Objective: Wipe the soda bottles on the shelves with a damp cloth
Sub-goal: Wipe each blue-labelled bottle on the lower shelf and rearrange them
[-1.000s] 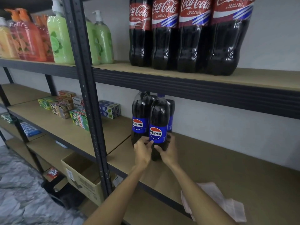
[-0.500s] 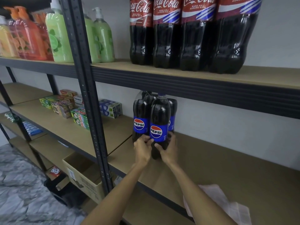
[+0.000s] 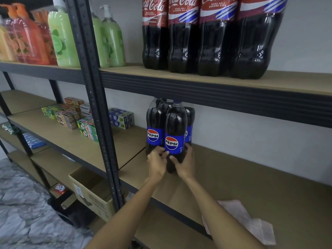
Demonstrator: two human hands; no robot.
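Currently gripped: the front Pepsi bottle (image 3: 175,133), upright on the middle shelf board (image 3: 251,173), is clasped low on its body by both hands.
Left hand (image 3: 157,163): stretched forward on a bare forearm; its fingers are curled round the bottle's left flank, just under the blue label.
Right hand (image 3: 185,164): likewise extended; its fingers are wrapped round the right flank, with the thumb laid across the front below the label.
Held bottle's label: "PEPSI" is read across a red, white and blue globe on a blue band.
Other Pepsi bottles (image 3: 153,126): stood touching the held one, to its left and behind it; a second "PEPSI" logo is seen.
Cloth (image 3: 251,223): seen lying flat on the same board, well to the bottle's right and nearer the camera, touched by neither hand.
Coca-Cola bottles (image 3: 183,42): ranged on the shelf above the bottle; "Coca-Cola" and "RASA ASLI KURANG GULA" can be read on their red labels.
Toothpaste boxes (image 3: 88,128): stacked to the bottle's left, beyond the black upright (image 3: 97,105); "Pepsodent" is legible on one.
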